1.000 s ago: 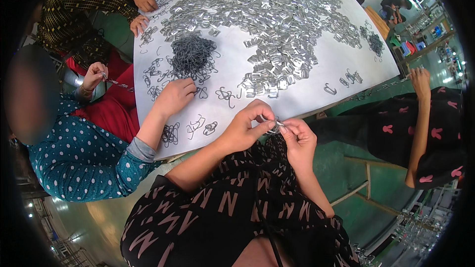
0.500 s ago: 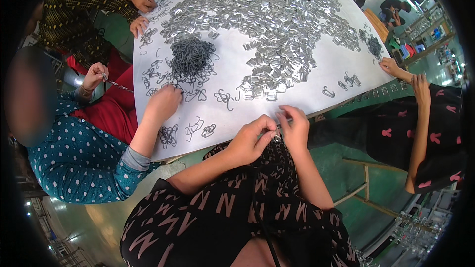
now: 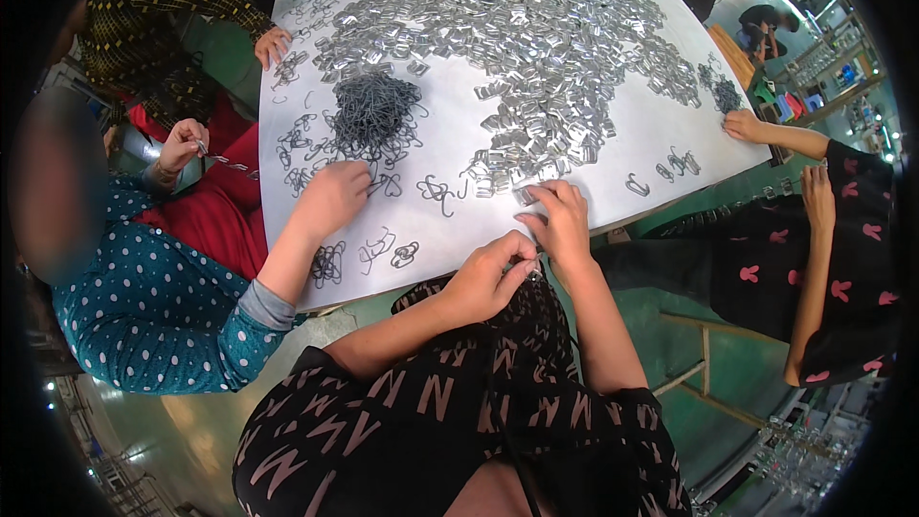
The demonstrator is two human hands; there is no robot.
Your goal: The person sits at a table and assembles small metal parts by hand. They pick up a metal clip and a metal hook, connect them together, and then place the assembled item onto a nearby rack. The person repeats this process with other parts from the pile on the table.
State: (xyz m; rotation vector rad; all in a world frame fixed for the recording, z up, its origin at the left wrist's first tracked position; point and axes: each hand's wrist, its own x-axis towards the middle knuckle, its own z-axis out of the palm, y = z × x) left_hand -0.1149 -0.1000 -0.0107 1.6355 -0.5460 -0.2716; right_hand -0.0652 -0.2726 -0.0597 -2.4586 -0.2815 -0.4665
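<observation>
My left hand (image 3: pixel 490 280) is closed near the table's front edge, thumb and forefinger pinching a small shiny metal link (image 3: pixel 534 275), mostly covered by the fingers. My right hand (image 3: pixel 563 226) reaches over the edge to the near tip of a large heap of flat silver buckle-like pieces (image 3: pixel 546 86). Its fingertips touch one silver piece (image 3: pixel 524 195), and the thumb stands apart from the forefinger. Left of my hands lie loose dark wire hooks (image 3: pixel 438 190) and a small group of bent wire links (image 3: pixel 404 254).
A dark pile of wire hooks (image 3: pixel 373 115) stands on the white table (image 3: pixel 450 124). At my left, a person in a dotted teal shirt (image 3: pixel 172 325) reaches among hooks. Another person's hand (image 3: pixel 745 126) is at the right edge. A wooden stool frame (image 3: pixel 706 364) stands below right.
My right hand has left the left hand's side and moved forward to the silver pieces. My left hand stays nearly in place. The neighbour's hand at left has shifted slightly right.
</observation>
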